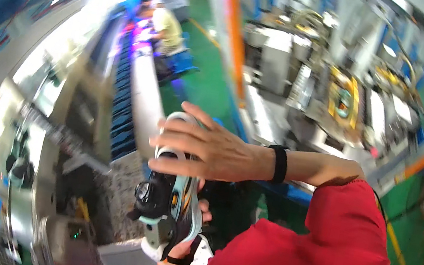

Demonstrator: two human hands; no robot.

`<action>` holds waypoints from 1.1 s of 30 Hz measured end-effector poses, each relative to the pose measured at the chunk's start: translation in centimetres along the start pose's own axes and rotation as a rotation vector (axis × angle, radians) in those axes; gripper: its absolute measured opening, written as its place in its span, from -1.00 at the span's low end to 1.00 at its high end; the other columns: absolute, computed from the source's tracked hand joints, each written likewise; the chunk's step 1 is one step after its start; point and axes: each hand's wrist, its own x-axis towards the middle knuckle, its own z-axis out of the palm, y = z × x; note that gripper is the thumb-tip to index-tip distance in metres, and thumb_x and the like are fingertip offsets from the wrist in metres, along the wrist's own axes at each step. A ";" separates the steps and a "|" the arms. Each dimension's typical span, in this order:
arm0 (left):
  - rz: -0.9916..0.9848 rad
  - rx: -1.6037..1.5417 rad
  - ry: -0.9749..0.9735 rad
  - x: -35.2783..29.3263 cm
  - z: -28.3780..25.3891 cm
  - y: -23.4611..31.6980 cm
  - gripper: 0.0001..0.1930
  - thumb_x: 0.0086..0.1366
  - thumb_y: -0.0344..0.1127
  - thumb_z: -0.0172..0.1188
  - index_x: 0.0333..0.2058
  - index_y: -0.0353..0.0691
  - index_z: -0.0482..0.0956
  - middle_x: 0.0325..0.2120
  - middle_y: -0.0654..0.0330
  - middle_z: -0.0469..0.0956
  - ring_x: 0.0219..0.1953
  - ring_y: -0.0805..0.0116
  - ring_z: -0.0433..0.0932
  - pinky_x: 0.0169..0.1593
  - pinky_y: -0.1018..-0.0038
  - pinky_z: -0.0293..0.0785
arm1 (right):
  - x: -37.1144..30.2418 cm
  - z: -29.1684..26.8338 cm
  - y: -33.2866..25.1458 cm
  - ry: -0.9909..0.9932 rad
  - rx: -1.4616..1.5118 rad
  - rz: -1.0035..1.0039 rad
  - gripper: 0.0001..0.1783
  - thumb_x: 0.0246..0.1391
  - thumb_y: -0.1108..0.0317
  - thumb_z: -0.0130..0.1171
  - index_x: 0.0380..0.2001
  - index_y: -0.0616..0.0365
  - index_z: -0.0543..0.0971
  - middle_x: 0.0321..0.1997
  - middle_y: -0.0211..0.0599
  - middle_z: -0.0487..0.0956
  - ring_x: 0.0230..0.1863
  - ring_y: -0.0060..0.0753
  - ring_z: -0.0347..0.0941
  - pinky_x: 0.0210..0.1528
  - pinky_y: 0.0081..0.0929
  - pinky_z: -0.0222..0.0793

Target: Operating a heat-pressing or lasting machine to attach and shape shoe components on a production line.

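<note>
A black and white, shoe-like item (185,201) with pale green and orange parts and a round black knob is held in front of me; its exact kind is not plain. My left hand (183,249), partly hidden behind the item, grips it from below, with some fingertips showing at its right side. Across its upper end lies my right hand (203,148), fingers stretched out and spread over a white loop-shaped part. A dark band circles each wrist.
A long conveyor (147,84) runs away on the left, where a person (167,31) in a pale top sits. Machinery (316,88) behind an orange-edged frame stands at the right. Blurred metal equipment (71,238) is at lower left. Green floor (202,57) shows between.
</note>
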 end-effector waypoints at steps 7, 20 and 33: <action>-0.009 0.746 0.291 15.3 -0.4 -15.2 -0.33 0.28 -0.25 0.16 0.31 -0.27 0.13 0.15 -0.02 0.36 0.14 0.11 0.41 0.24 0.19 0.29 | -19.8 -11.3 -1.0 0.509 1.055 1.200 -0.17 -0.14 0.42 0.33 0.25 0.21 0.25 0.14 -0.24 0.43 0.11 -0.42 0.36 0.18 -0.35 0.33; -0.433 1.618 -0.065 41.7 -13.4 -43.2 -0.22 0.19 0.01 0.30 0.18 -0.51 0.28 0.09 -0.14 0.44 0.11 0.17 0.47 0.14 0.39 0.37 | -44.3 -25.2 -3.6 1.270 -0.153 1.593 -0.37 -0.18 0.40 0.32 0.07 0.22 0.47 -0.08 -0.30 0.55 -0.09 -0.49 0.46 0.06 -0.51 0.36; -0.634 2.073 0.005 54.2 -23.7 -54.6 -0.23 -0.03 -0.34 0.32 0.13 -0.51 0.18 0.00 -0.30 0.45 0.09 -0.12 0.47 0.11 0.14 0.41 | -46.9 -30.6 -6.9 1.157 -0.745 1.796 -0.37 -0.15 0.38 0.30 0.08 0.26 0.46 -0.06 -0.32 0.51 -0.10 -0.51 0.44 0.03 -0.53 0.36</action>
